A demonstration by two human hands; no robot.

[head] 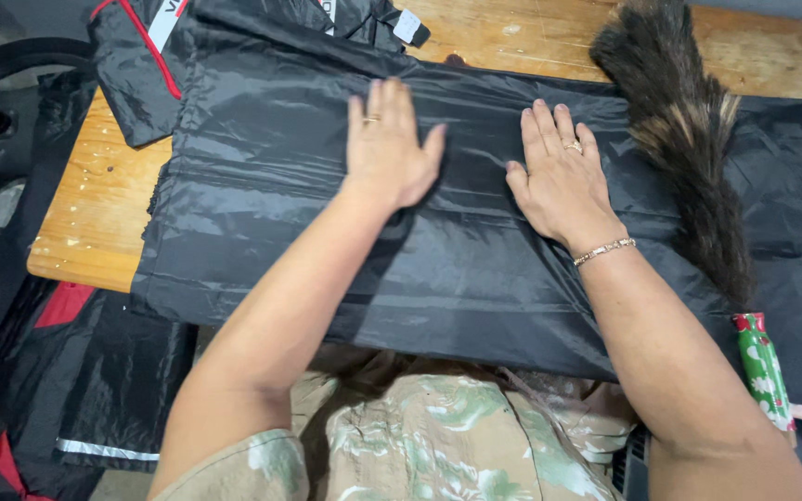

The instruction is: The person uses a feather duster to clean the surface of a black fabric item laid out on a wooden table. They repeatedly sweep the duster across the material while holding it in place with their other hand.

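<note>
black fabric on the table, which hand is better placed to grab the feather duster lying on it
Probably the right hand. It lies flat on the black fabric right beside the feather duster, while the left hand presses farther away across the wooden table.

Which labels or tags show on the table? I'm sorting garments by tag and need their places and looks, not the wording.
White label strip: top left, on the black folded garment with red piping; narrow, slanted, dark print.
White tag: top centre, at the edge of the black fabric; small, squarish.
White patch: top edge, mostly cut off.
No packages, signs or screens.
</note>
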